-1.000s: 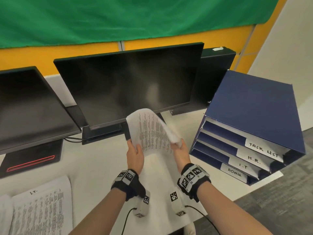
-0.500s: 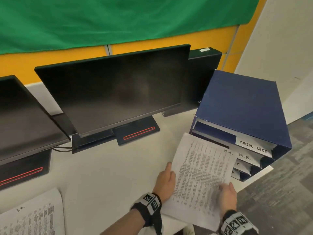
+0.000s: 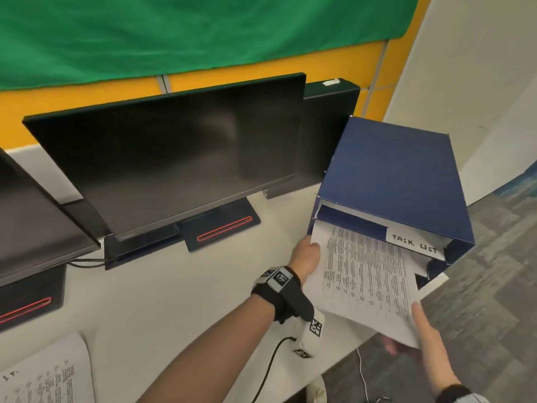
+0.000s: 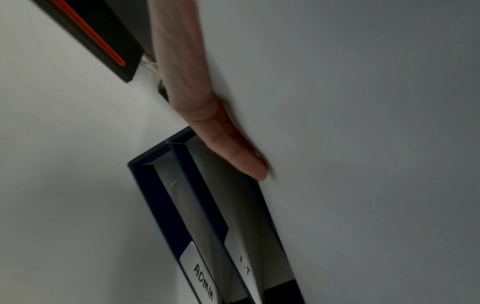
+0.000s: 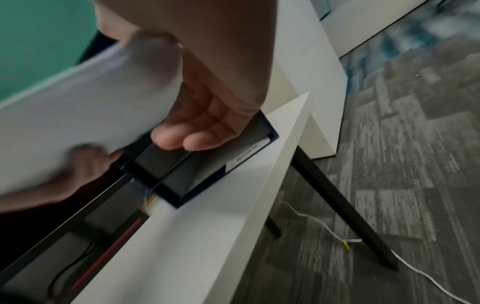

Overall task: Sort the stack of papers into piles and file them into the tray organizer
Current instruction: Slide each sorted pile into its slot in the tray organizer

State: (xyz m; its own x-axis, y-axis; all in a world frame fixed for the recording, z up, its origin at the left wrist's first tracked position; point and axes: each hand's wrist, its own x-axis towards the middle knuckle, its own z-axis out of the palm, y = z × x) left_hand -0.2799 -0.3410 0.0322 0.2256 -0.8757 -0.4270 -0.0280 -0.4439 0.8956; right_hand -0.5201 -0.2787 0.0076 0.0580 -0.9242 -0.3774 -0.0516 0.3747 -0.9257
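A stack of printed papers (image 3: 366, 274) slants between both hands. Its far edge is in the opening just under the "TASK LIST" label (image 3: 414, 245) of the blue tray organizer (image 3: 392, 175). My left hand (image 3: 305, 257) pinches the stack's left edge near that opening. One left finger (image 4: 207, 115) lies along the papers (image 4: 363, 123), above the "ADMIN" and "I.T" trays (image 4: 182, 205). My right hand (image 3: 424, 330) grips the near right corner. Its thumb lies on top and its fingers (image 5: 197, 139) curl under the papers (image 5: 78, 115). The lower tray labels are hidden in the head view.
Two dark monitors (image 3: 174, 158) (image 3: 29, 222) stand along the back of the white desk (image 3: 174, 301). Another pile of printed papers (image 3: 43, 373) lies at the near left. The organizer sits at the desk's right corner, with grey carpet (image 3: 494, 286) and a white cable (image 5: 324, 226) beyond.
Both hands carried the papers from the desk's middle to the right, flattened them out and brought the far edge up to the organizer. The view swung right with them.
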